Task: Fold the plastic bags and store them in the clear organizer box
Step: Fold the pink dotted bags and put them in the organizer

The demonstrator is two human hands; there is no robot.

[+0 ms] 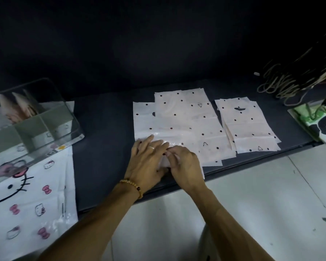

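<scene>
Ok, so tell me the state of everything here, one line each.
Dotted bags: spread flat, overlapping.
Left hand: flat, pressing on them.
Right hand: pinching their folded edge.
Second stack: flat, untouched.
Organizer box: open-topped, folded bags in far compartment.

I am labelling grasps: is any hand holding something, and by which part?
The right hand pinches the dotted pink bag at its near edge; the left hand only presses flat on it.

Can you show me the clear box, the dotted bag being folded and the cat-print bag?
clear box [70, 119]: head view, its right-hand wall.
dotted bag [145, 123]: head view, flat left part above the fold.
cat-print bag [36, 202]: head view, white middle.
</scene>
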